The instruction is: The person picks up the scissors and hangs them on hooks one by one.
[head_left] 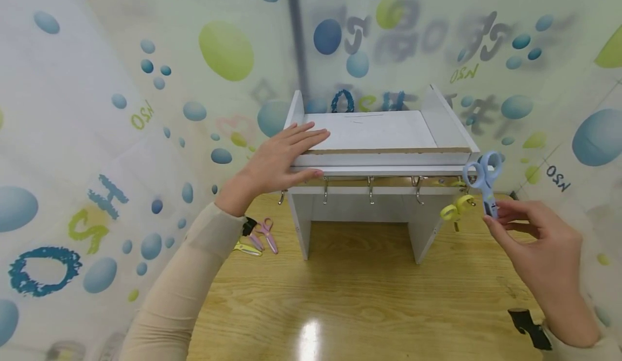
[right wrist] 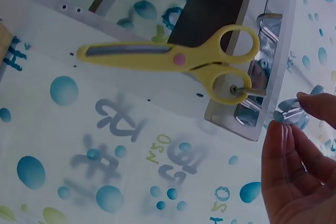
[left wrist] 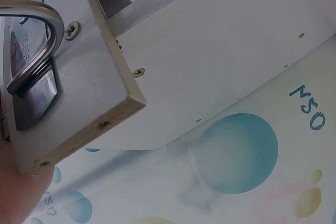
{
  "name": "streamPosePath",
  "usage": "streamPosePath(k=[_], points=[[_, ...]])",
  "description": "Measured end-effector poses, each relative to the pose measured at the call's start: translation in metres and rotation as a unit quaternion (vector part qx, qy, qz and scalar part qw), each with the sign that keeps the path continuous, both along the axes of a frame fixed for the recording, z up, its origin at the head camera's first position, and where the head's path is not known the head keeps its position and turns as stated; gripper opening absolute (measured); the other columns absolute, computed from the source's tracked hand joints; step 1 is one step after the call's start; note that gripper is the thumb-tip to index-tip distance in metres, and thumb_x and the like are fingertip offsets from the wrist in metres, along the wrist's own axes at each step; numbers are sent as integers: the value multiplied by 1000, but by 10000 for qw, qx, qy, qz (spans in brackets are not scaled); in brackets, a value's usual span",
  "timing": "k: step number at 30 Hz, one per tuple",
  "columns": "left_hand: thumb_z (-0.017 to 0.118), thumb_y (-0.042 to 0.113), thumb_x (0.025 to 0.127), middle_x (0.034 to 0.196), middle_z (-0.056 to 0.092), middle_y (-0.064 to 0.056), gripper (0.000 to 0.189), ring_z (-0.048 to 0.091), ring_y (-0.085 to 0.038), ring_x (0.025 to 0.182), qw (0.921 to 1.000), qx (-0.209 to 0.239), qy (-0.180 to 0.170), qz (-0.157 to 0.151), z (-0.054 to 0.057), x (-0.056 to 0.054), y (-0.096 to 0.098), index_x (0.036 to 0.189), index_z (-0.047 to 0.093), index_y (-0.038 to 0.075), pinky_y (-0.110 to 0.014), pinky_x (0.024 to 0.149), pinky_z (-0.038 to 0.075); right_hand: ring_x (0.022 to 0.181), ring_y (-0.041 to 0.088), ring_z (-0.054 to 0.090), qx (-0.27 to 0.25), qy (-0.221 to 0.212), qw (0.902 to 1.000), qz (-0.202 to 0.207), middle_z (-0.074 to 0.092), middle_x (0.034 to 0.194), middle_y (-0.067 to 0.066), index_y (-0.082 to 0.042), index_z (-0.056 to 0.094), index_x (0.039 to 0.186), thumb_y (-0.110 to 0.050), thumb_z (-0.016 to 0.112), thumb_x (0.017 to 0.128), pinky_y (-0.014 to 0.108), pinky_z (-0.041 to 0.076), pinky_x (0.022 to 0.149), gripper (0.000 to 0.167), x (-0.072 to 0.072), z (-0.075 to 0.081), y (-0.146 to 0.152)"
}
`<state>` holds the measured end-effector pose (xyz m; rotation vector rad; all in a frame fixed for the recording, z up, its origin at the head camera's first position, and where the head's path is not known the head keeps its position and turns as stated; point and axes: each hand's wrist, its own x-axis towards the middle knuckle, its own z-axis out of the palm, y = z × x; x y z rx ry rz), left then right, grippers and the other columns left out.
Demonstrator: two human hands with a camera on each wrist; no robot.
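Note:
My left hand (head_left: 284,156) rests on the left end of a white shelf unit (head_left: 379,159), its fingers straight across the top and its thumb along the front. Between fingertips and thumb, my right hand (head_left: 546,247) pinches light blue scissors (head_left: 486,180) by the blade end, handle loops upward. They are just in front of the shelf's right end. Yellow scissors (right wrist: 178,56) hang by one loop from the rightmost hook (right wrist: 254,92). In the left wrist view a metal hook (left wrist: 44,40) shows close up on the board's end.
Several metal hooks (head_left: 371,191) line the rail under the shelf. On the wooden table (head_left: 350,296), left of the unit, lie pink scissors (head_left: 268,236) and another yellow pair (head_left: 249,249). A patterned sheet (head_left: 160,150) hangs behind and at both sides.

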<state>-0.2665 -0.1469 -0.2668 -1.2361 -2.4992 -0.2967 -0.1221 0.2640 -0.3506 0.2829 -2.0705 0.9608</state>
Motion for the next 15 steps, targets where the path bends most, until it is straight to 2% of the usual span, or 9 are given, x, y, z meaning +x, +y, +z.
streamPosePath(k=[5, 8, 12, 15], points=[[18, 84, 88, 158, 43, -1, 95, 32, -25, 151, 10000, 12, -11, 31, 0, 0, 0, 154, 40, 18, -40, 129, 17, 84, -21, 57, 251, -93, 9992, 284, 60, 99, -29, 7, 73, 103, 17, 82, 66, -3, 46, 77, 40, 3, -5, -12], [18, 84, 88, 158, 43, -1, 95, 32, -25, 151, 10000, 12, -17, 41, 0, 1, -1, 154, 40, 18, -40, 129, 17, 85, -21, 57, 442, -125, 9981, 408, 65, 96, -18, 5, 74, 102, 16, 83, 64, -2, 47, 77, 41, 3, -11, -18], [19, 84, 89, 158, 43, -1, 95, 32, -25, 151, 10000, 26, -12, 24, 1, 1, 0, 154, 41, 18, -40, 129, 17, 86, -19, 58, 584, 45, 9963, 630, 70, 90, 2, 1, 74, 100, 14, 83, 63, -1, 48, 78, 40, 1, -19, -27], [19, 84, 88, 158, 43, -1, 95, 32, -25, 151, 10000, 28, -17, 10, 0, 1, 0, 154, 41, 19, -40, 129, 17, 85, -15, 59, 595, 168, 9947, 819, 70, 88, 8, -1, 75, 99, 12, 82, 65, 0, 49, 78, 37, -1, -25, -33]])
